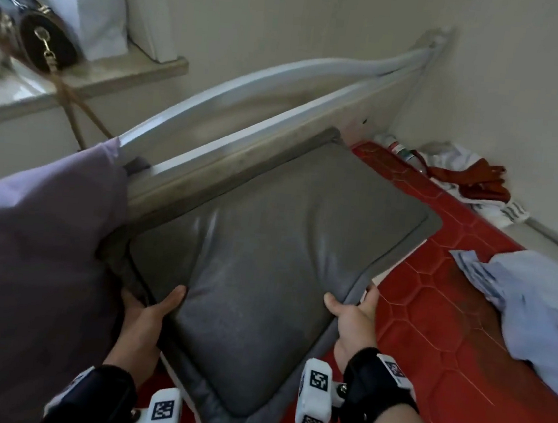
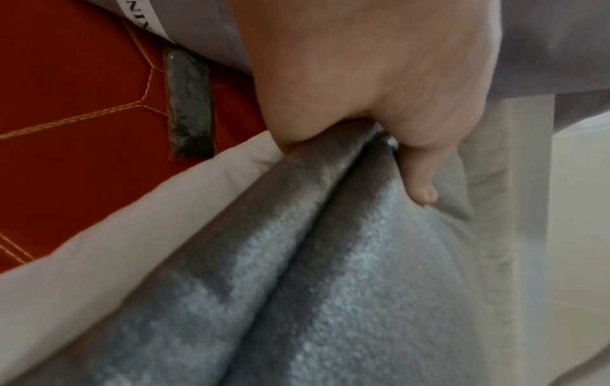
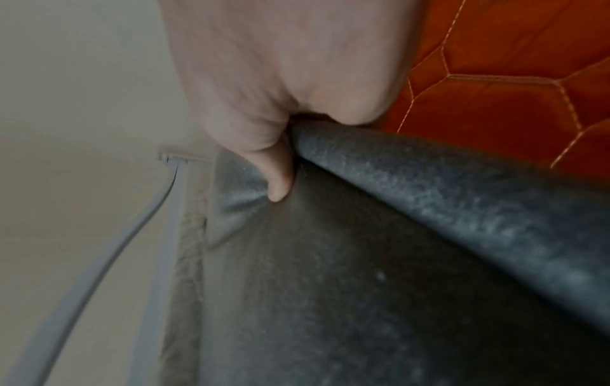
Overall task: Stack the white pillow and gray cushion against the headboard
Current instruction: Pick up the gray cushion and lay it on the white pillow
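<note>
Red quilted mattress [image 1: 438, 317] bears the white pillow [image 2: 99, 261], blue shirt [image 1: 543, 308], crumpled clothes [image 1: 473, 183]

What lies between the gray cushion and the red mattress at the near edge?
The white pillow: in the left wrist view its pale edge shows directly under the gray cushion, above the red mattress. The head view shows only a thin white sliver there.

The cushion [image 1: 267, 244] lies on the pillow [image 2: 99, 261] at the bed's [image 1: 464, 334] headboard [image 1: 228, 157] edge. A quilt [image 1: 25, 253] lies left; clothes [image 1: 543, 308] lie toward the right edge.
</note>
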`<state>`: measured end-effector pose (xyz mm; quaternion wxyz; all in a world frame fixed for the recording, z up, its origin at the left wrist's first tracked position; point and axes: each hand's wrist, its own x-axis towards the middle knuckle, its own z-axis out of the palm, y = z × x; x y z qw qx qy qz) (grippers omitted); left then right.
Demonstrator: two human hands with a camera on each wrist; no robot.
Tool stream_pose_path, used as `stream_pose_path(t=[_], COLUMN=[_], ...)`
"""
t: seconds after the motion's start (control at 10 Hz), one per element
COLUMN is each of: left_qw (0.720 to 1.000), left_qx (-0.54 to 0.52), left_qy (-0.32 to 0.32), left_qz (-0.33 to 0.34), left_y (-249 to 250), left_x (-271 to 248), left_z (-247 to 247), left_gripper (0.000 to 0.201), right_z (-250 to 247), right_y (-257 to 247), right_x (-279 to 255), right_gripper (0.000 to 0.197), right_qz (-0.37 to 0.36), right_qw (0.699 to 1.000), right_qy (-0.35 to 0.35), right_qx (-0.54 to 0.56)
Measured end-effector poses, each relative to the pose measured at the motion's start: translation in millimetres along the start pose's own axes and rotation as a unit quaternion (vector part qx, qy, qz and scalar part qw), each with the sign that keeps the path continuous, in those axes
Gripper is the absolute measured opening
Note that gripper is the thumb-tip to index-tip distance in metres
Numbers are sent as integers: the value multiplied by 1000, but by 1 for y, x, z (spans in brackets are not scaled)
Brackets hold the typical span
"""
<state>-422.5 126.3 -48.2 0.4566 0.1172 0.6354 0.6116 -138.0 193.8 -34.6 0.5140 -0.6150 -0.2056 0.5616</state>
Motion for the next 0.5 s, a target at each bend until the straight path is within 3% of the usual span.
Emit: stream_pose_path(t=[0.2,0.3,0.4,0.5], left_qw=[999,998,995,990], left_qx=[24,36,57,101], left_qy=[12,10,26,85], left_qz=[-31,-42,-77,-52], left_y=[-8,-10,-26,-36], left_x=[6,3,3,-2], left_z=[-10,-19,-40,-59], left_gripper=[88,81,60,70], right_z=[-17,-31,-45,-55], right_y=[-4,-20,-22,-30], right_x=[-15,-31,-43,-50], right_gripper=[55,73,82,78], right_qz=[30,55,36,25], right_qw=[998,995,994,994], right_qy=[-39,-53,-64,-74], right_qx=[-49,-68,-86,-74])
